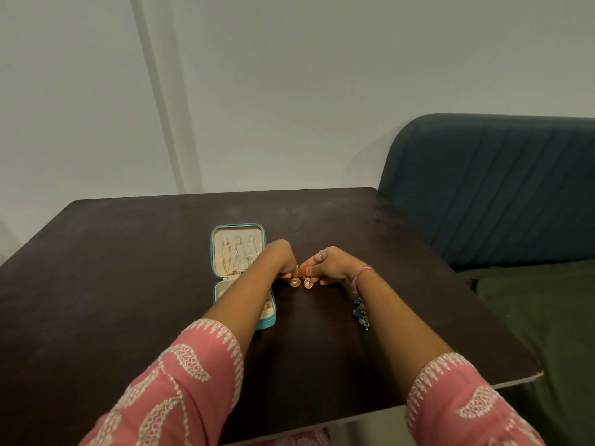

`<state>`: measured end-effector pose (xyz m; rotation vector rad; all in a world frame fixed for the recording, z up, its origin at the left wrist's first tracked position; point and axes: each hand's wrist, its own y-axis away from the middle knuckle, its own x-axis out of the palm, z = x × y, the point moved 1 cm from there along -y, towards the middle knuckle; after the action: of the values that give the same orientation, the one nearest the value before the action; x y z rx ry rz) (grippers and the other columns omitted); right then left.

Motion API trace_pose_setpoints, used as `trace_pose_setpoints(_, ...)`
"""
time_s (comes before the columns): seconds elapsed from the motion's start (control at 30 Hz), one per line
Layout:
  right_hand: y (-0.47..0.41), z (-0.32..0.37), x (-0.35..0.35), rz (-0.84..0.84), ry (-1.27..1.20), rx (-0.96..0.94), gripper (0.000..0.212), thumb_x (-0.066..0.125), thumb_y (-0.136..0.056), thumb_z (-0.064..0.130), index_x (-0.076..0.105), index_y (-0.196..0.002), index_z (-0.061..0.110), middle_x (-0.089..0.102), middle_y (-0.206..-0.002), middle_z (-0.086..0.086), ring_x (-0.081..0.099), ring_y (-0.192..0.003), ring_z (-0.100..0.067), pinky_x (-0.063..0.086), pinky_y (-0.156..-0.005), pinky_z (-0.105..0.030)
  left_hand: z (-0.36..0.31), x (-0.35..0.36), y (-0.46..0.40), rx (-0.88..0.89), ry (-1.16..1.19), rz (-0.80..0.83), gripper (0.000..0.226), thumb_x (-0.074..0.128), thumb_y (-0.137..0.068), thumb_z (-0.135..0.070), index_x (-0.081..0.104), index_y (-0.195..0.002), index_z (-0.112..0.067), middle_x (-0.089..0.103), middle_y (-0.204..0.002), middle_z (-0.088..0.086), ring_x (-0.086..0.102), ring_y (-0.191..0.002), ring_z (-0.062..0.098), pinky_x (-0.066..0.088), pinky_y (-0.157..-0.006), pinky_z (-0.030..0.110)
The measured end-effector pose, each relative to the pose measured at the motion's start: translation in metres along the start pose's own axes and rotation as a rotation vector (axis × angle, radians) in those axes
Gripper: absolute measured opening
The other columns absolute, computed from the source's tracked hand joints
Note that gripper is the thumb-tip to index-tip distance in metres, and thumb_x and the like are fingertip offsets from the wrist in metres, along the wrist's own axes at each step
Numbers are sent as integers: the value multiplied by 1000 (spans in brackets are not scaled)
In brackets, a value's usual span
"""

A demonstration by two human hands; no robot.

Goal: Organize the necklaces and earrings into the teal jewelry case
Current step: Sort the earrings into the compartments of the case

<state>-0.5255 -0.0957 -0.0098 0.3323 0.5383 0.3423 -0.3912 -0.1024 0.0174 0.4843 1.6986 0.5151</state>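
The teal jewelry case [216, 252] lies open on the dark table, with three necklaces [238, 255] hung inside its cream lid. My left forearm crosses and hides most of the lower tray. Just right of the case, my left hand [280, 257] and my right hand [331, 263] meet with fingers curled, each pinching one of a pair of rose-gold dome earrings [301, 282] that hang just above the table. A dark beaded pair of earrings [360, 313] lies on the table by my right wrist.
The dark table [128, 284] ends against a white wall at the back. A blue padded seat back [499, 188] and a green cushion [531, 317] stand to the right. The table's right corner [537, 375] is close to my right elbow.
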Motion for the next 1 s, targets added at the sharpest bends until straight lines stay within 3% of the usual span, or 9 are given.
trace_pose_setpoints(0.1, -1, 1, 0, -5, 18, 12, 21, 58, -92, 7, 67, -111, 5, 65, -79, 0, 57, -64, -4, 49, -53, -12, -1, -2, -2, -10, -73, 36, 26, 45, -98, -19, 49, -72, -25, 53, -65, -4, 48, -47, 7, 40, -54, 20)
trace_pose_setpoints(0.2, -1, 0, -1, -6, -5, 17, 23, 58, -92, 5, 66, -114, 3, 65, -80, -1, 58, -64, -5, 49, -53, -11, -4, -4, 6, 8, -124, -16, 15, 47, -97, -23, 56, -87, -29, 61, -55, -8, 56, -48, 2, 41, -58, 19)
trace_pose_setpoints(0.27, 0, -1, -1, -9, -10, 4, 24, 58, -92, 4, 64, -115, 3, 64, -80, -1, 58, -64, -5, 49, -53, -11, -5, -5, 12, 41, -88, -102, 14, 50, -96, -23, 60, -105, -27, 64, -85, -5, 63, -83, 9, 43, -76, 21)
trace_pose_setpoints(0.33, 2, -3, -1, -14, -18, -14, 24, 57, -92, 4, 64, -115, 3, 63, -79, -1, 58, -64, -5, 50, -53, -11, -4, -7, 10, 89, -81, -215, 28, 55, -93, -22, 62, -120, -17, 61, -109, 0, 59, -109, 17, 43, -86, 24)
trace_pose_setpoints(0.43, 7, -4, -5, -34, -18, -30, 23, 55, -93, 4, 62, -115, 3, 62, -81, -1, 57, -65, -6, 51, -54, -13, -2, -8, 10, 107, 4, -282, 41, 60, -91, -20, 56, -131, -16, 59, -130, 2, 56, -117, 19, 44, -93, 27)
trace_pose_setpoints(0.57, 18, -9, -23, -130, 6, -85, 20, 54, -93, -1, 63, -111, -1, 61, -77, -1, 56, -62, -7, 50, -53, -15, -3, -12, 12, 158, 157, -514, 24, 56, -90, -9, 67, -111, -3, 68, -109, 14, 67, -97, 27, 54, -80, 31)
trace_pose_setpoints(0.63, 29, -16, -37, -194, 4, -117, 16, 56, -92, -1, 65, -105, 0, 62, -75, 0, 57, -62, -7, 49, -53, -14, -8, -12, 20, 213, 268, -571, 22, 56, -91, -11, 69, -107, -4, 69, -109, 11, 67, -98, 25, 54, -85, 31)
trace_pose_setpoints(0.8, 58, -48, -61, -347, -46, -147, 12, 57, -91, 0, 66, -95, 7, 64, -94, -2, 57, -68, -5, 49, -57, -10, -34, 17, 53, 439, 447, -545, 18, 57, -88, -11, 72, -99, -13, 69, -104, 3, 64, -100, 17, 46, -85, 23)
trace_pose_setpoints(1.0, 95, -93, -66, -459, 23, -172, 16, 59, -92, 13, 68, -104, 19, 68, -93, 5, 62, -78, -6, 49, -67, -15, -64, 80, 59, 604, 567, -542, 21, 56, -90, -9, 67, -107, -13, 60, -93, -3, 53, -68, 1, 51, -77, 19)
